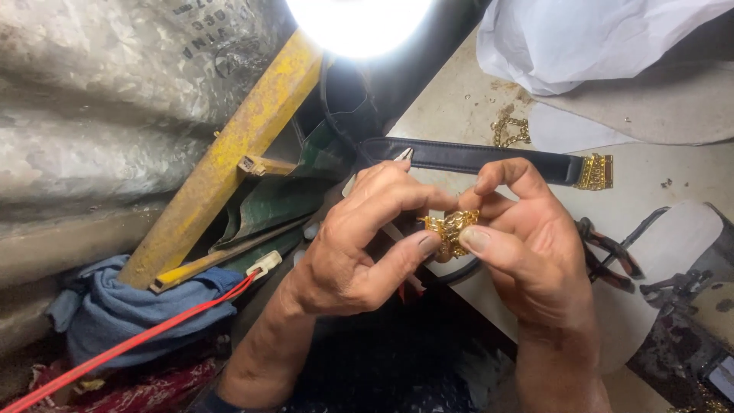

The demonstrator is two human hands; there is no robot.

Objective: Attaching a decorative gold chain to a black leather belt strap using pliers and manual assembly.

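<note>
We pinch the gold ornament [451, 231] between our left hand [359, 245] and right hand [527, 245], both clamped, steadying it beside the black strap [474, 158].

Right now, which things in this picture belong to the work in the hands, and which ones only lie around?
In use:
left hand
right hand
gold ornament
black strap

Lying about:
gold chain
pliers
white plastic bag
blue cloth
red cord
</note>
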